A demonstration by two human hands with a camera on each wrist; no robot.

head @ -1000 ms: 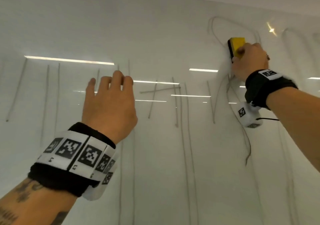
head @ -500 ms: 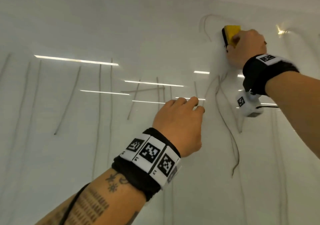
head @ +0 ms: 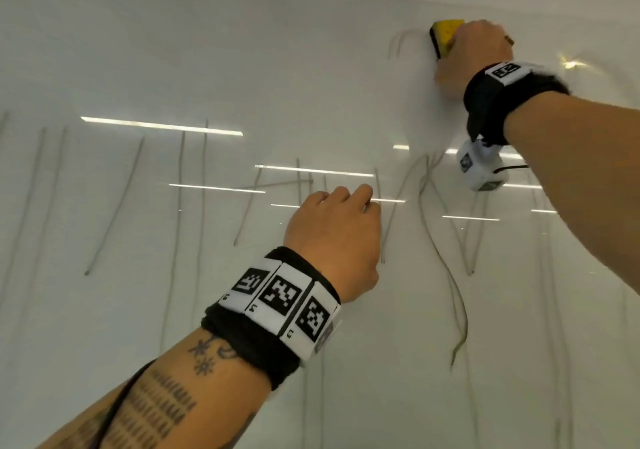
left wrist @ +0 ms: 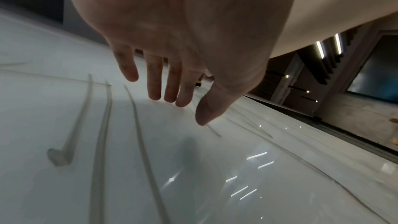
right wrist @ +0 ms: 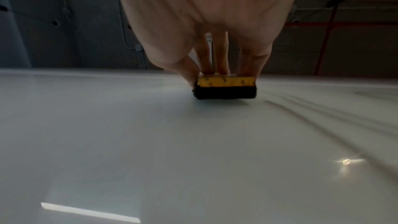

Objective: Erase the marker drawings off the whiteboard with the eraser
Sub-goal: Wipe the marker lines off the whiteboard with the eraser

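Glossy and streaked with grey marker lines (head: 180, 206), the whiteboard (head: 104, 68) fills the view, ceiling lights mirrored across it. Nearest, the left hand (head: 334, 237) holds nothing; its fingers (left wrist: 154, 81) hang loose, tips at the board, though contact is hard to judge. Farther up, the right hand (head: 469, 54) covers most of the eraser (head: 443, 38), clamping its yellow back (right wrist: 226, 81) with dark felt flat on the board near the top edge, long axis roughly vertical.

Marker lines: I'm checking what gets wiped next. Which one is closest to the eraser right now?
The small curved arch just left of the eraser, near the whiteboard's top edge. Every other stroke lies lower, around or below the left hand.
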